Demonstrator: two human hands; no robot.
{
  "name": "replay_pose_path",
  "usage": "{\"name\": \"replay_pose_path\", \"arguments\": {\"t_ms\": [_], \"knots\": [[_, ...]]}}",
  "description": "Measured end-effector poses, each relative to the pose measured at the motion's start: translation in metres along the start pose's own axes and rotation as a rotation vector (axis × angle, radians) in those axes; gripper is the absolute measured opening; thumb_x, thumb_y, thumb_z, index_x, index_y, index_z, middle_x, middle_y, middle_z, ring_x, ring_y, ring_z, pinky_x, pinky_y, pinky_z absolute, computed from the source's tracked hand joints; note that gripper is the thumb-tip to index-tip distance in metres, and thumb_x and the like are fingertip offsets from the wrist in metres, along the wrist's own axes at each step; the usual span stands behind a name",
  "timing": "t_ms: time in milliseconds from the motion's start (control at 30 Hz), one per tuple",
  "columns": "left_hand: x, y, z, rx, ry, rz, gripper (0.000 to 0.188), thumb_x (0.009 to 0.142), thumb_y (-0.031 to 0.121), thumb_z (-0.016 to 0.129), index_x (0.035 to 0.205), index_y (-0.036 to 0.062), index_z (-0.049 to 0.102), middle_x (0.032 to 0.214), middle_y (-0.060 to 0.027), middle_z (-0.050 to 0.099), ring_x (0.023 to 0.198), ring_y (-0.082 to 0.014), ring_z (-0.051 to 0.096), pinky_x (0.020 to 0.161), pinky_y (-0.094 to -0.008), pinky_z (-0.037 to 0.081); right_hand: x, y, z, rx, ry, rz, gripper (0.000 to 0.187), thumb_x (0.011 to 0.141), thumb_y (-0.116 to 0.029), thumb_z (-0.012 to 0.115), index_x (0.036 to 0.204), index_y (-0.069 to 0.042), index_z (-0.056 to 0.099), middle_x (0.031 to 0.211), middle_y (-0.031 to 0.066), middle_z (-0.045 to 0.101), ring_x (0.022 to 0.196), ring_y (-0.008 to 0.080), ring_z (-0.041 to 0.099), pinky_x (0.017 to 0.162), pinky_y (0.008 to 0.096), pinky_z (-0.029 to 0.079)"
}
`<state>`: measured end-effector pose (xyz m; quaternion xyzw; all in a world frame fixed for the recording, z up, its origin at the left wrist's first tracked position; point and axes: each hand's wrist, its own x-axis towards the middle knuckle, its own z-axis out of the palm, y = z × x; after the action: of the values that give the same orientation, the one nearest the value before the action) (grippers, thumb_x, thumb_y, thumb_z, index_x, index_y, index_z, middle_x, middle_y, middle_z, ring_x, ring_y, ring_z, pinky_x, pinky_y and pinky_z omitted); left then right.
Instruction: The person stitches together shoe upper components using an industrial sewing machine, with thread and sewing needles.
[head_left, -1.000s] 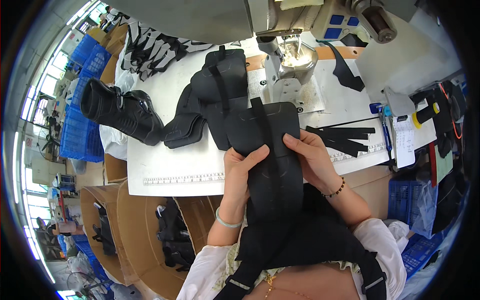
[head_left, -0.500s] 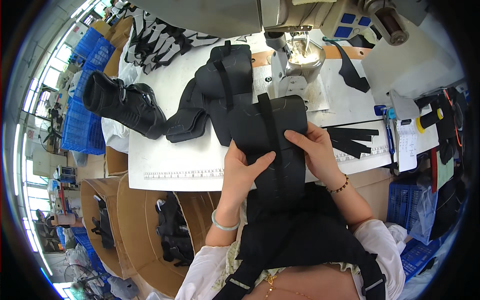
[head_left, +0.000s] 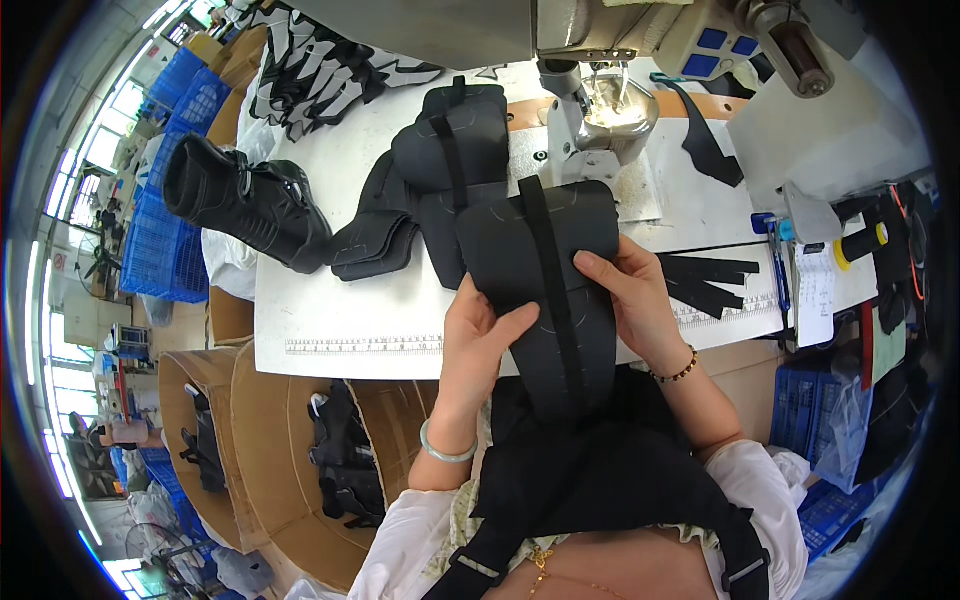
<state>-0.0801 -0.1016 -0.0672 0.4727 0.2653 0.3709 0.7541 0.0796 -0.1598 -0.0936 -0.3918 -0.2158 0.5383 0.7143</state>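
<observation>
Both my hands hold a curved black padded panel (head_left: pixel 495 245) with a narrow black strap (head_left: pixel 547 255) running down its middle. My left hand (head_left: pixel 482 325) grips its left edge, thumb on top and fingers underneath. On the right edge, my right hand (head_left: pixel 637 295) pinches it the same way, its thumb beside the strap. Pale marks show on the panel, and its lower end hangs towards my black apron (head_left: pixel 590 475). Just beyond lies a stack of similar black panels (head_left: pixel 455 150), some with straps. To their left a finished black boot (head_left: pixel 245 205) rests on its side.
A sewing machine (head_left: pixel 590 120) with a lit needle area stands beyond my hands. Black strips (head_left: pixel 705 280) lie right of them on the white table (head_left: pixel 340 325), near a blue pen (head_left: pixel 778 265). Cut pieces (head_left: pixel 325 75) are heaped far left; cardboard boxes (head_left: pixel 270 450) stand below left.
The panel has tilted, showing more of its lower part. My left thumb has slid slightly left, away from the strap. Both hands keep their hold.
</observation>
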Motion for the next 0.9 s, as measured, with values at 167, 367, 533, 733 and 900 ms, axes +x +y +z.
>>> {"name": "replay_pose_path", "arguments": {"t_ms": [167, 367, 533, 733, 900], "knots": [[0.001, 0.001, 0.003, 0.122, 0.054, 0.039, 0.043, 0.078, -0.005, 0.064, 0.117, -0.0022, 0.045, 0.111, -0.0084, 0.055, 0.103, -0.015, 0.053, 0.092, -0.0272, 0.041, 0.0, 0.003, 0.003, -0.056, -0.031, -0.05, 0.027, 0.083, -0.008, 0.065, 0.107, 0.002, 0.059, 0.097, 0.0036, 0.064, 0.084, 0.0068, 0.058, 0.075, 0.0208, 0.047], [0.011, 0.001, 0.009, 0.127, 0.165, 0.176, 0.041, 0.077, -0.002, 0.067, 0.113, -0.0011, 0.046, 0.106, -0.0075, 0.056, 0.096, -0.0144, 0.056, 0.084, -0.0261, 0.046, -0.005, 0.012, 0.004, -0.132, -0.077, -0.076, 0.026, 0.082, -0.007, 0.065, 0.107, 0.001, 0.06, 0.097, 0.0032, 0.064, 0.084, 0.0063, 0.057, 0.075, 0.0213, 0.047], [0.013, -0.002, 0.005, 0.102, 0.258, 0.146, 0.028, 0.075, -0.002, 0.068, 0.1, -0.0023, 0.056, 0.09, -0.0062, 0.063, 0.08, -0.0118, 0.06, 0.072, -0.0232, 0.049, -0.002, 0.012, 0.003, -0.175, -0.098, -0.102, 0.026, 0.082, -0.006, 0.066, 0.106, 0.001, 0.06, 0.096, 0.0034, 0.064, 0.085, 0.0068, 0.057, 0.076, 0.0216, 0.047], [0.01, -0.001, 0.007, -0.041, 0.278, 0.081, 0.015, 0.076, -0.003, 0.067, 0.09, -0.0015, 0.062, 0.084, -0.0054, 0.065, 0.075, -0.0114, 0.061, 0.07, -0.023, 0.049, 0.001, 0.004, 0.014, -0.044, -0.106, 0.098, 0.021, 0.081, -0.004, 0.066, 0.101, 0.002, 0.062, 0.093, 0.0053, 0.064, 0.082, 0.0078, 0.059, 0.072, 0.0218, 0.049], [0.012, -0.004, 0.001, -0.027, 0.21, 0.037, 0.027, 0.077, -0.004, 0.065, 0.103, -0.0021, 0.056, 0.097, -0.0073, 0.063, 0.086, -0.0123, 0.06, 0.076, -0.0238, 0.048, 0.001, 0.007, 0.012, -0.168, -0.03, 0.029, 0.017, 0.081, -0.005, 0.066, 0.096, 0.002, 0.063, 0.089, 0.0047, 0.065, 0.078, 0.0081, 0.06, 0.069, 0.0218, 0.049]]}}
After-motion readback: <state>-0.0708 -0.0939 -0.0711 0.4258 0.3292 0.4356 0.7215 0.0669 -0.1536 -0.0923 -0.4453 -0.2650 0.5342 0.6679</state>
